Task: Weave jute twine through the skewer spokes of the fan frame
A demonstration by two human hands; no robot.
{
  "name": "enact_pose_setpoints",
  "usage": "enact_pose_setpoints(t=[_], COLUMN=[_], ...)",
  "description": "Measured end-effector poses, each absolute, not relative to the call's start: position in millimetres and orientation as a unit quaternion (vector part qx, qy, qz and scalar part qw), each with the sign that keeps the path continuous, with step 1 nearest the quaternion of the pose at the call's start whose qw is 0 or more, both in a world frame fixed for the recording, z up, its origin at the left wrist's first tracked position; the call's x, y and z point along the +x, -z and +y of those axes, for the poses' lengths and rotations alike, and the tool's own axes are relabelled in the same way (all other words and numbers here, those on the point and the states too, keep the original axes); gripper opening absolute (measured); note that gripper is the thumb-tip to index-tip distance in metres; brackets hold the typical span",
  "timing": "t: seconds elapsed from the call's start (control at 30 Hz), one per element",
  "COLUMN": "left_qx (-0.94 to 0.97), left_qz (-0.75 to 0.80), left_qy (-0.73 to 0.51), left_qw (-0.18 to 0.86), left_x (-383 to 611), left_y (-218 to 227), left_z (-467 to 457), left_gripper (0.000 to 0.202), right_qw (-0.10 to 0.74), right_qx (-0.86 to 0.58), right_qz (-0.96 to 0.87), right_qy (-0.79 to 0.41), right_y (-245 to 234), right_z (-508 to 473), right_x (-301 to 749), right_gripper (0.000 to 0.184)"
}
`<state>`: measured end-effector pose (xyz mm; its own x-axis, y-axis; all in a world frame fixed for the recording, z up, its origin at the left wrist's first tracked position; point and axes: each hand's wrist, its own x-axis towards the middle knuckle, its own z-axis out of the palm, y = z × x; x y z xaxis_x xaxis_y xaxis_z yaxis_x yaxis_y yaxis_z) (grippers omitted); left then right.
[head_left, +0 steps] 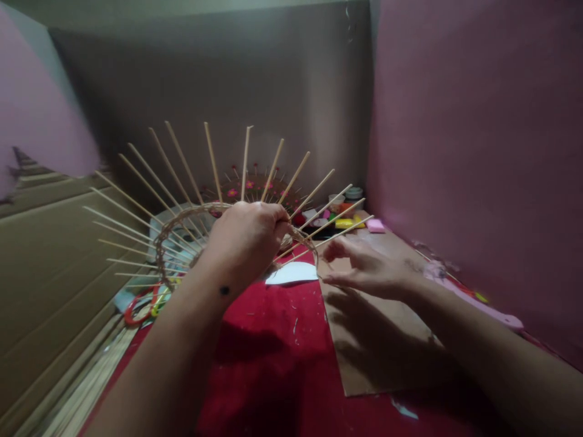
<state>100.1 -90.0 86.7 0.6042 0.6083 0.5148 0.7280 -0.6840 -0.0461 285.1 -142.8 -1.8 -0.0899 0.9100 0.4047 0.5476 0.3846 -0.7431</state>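
My left hand (248, 237) grips a half-made basket frame (182, 230): a round base with several thin wooden sticks (214, 161) fanning up and out, and a band of twisted twine woven around them. The frame is held up above a red cloth (273, 358). My right hand (364, 267) is beside the frame's right edge, thumb and fingers pinched on the thin twine strand near the rightmost sticks.
A brown cardboard sheet (378, 346) lies on the red cloth under my right hand, a white paper piece (291, 273) beside it. Red-handled scissors (141, 306) and spare sticks (77, 394) lie at the left. Colourful small items (341, 218) and a decorated fan-shaped craft (255, 188) stand behind. Pink walls enclose the right.
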Motion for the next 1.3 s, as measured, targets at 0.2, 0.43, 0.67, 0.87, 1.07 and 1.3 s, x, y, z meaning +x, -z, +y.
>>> enact_pose_setpoints(t=[0.2,0.43,0.67,0.87,1.07,1.3], left_qx=[-0.887,-0.897,-0.906,-0.909,-0.916,-0.891], left_qz=[-0.382,-0.367,-0.358,-0.358,-0.337,-0.265], left_qy=[0.220,0.207,0.197,0.189,0.207,0.314], left_qw=[0.135,0.134,0.110,0.101,0.062,-0.194], left_x=[105.6,110.0,110.8,114.1,117.6,110.6], left_y=[-86.3,-82.4,-81.6,-76.7,-67.0,-67.3], left_z=[-91.9,-89.9,-87.2,-81.5,-69.8,-85.7], left_gripper=[0.024,0.024,0.020,0.020,0.018,0.018], right_qw=[0.614,0.641,0.629,0.633,0.616,0.627], right_qx=[-0.378,-0.355,-0.335,-0.385,-0.431,-0.455], right_qz=[-0.521,-0.465,-0.461,-0.467,-0.495,-0.408], right_qy=[-0.457,-0.497,-0.528,-0.482,-0.435,-0.483], right_y=[4.2,14.4,15.9,21.5,22.0,31.7], right_z=[-144.1,-139.9,-141.3,-136.6,-135.6,-128.5], right_x=[261.1,253.8,249.3,246.6,248.7,250.8], right_gripper=[0.023,0.018,0.016,0.023,0.029,0.041])
